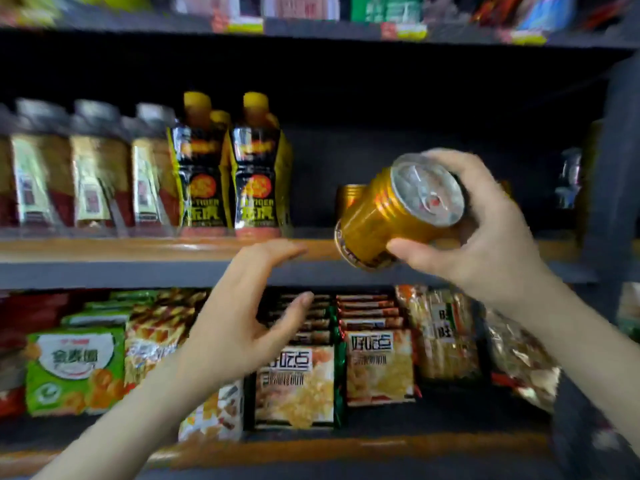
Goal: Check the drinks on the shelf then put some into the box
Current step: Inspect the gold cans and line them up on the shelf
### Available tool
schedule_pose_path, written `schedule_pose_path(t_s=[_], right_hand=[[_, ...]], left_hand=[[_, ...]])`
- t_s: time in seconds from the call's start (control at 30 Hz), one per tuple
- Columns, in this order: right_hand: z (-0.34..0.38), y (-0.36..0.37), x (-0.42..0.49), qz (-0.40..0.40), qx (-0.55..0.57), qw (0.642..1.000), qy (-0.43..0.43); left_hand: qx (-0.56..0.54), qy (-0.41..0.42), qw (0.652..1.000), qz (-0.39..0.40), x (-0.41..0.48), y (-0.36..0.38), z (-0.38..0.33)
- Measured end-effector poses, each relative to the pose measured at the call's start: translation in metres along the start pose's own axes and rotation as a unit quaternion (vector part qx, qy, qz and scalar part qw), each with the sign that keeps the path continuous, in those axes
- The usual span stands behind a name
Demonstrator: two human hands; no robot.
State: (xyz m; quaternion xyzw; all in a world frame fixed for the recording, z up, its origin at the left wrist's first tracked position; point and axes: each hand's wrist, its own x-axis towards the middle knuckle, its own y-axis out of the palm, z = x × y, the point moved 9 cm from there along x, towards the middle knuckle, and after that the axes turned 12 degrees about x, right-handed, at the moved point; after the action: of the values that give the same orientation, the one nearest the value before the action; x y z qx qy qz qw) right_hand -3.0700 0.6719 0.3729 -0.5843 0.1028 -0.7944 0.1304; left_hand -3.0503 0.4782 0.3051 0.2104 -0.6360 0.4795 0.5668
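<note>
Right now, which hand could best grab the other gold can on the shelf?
Probably the left. The left hand is open and empty, its fingertips by the shelf edge, near the standing gold metal can. The right hand is busy gripping a tilted gold metal can.

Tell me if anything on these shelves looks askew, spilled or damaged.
Nothing looks spilled or damaged. The gold can is tipped with its top toward the camera, but only because the right hand grips it off the shelf. The yellow-capped bottles stand upright. One foil snack bag at the lower shelf's right end lies slanted.
</note>
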Motion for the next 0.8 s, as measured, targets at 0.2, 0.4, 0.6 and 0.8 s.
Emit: schedule_pose_path(t_s=[0.2, 0.4, 0.6, 0.8], right_hand=[[-0.046, -0.014, 0.077, 0.031, -0.025, 0.992, 0.117], [-0.091, 0.003, 0.11, 0.093, -0.122, 0.966, 0.21], [-0.117, 0.023, 0.113, 0.177, -0.315, 0.906, 0.22], [-0.128, 0.026, 0.101, 0.249, -0.379, 0.862, 0.228]], left_hand=[[0.151, -0.013, 0.987, -0.044, 0.039, -0.009, 0.025], [0.24, -0.052, 0.969, -0.039, 0.057, -0.008, 0.051], [0.239, -0.078, 0.968, -0.002, 0.055, -0.002, 0.073], [0.226, -0.074, 0.971, 0.0, 0.052, 0.001, 0.08]])
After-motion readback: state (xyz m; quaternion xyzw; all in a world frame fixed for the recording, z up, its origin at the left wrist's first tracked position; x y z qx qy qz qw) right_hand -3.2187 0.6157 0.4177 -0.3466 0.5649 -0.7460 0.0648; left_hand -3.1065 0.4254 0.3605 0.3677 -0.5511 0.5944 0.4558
